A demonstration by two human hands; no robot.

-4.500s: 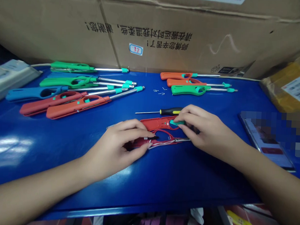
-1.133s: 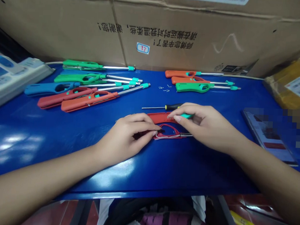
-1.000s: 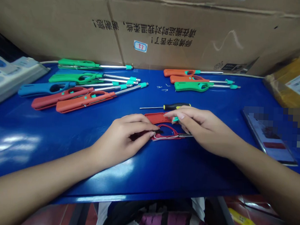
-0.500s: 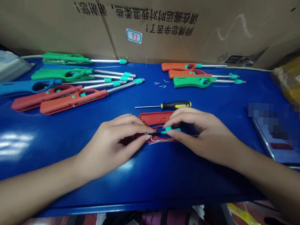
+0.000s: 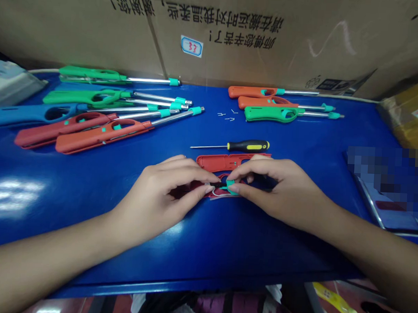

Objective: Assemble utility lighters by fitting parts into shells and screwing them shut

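Left hand (image 5: 164, 187) pinches black part (image 5: 214, 185); right hand (image 5: 286, 185) pinches teal piece (image 5: 232, 187), both over near red shell (image 5: 224, 192), seemingly touching, view partly blocked. Screwdriver (image 5: 249, 145) beyond far red shell (image 5: 214, 162).

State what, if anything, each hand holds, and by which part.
Left hand: black part, apparently pinched by its left end. Right hand: teal trigger, pinched by its wider right end.

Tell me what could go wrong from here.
The teal piece, pinched in the right hand, is small and could slip while close to the black part held by the left hand. The pale wire curves out loose near the left thumb and might snag. The tiny metal bits lie loose on the blue table, so a knock could scatter them.
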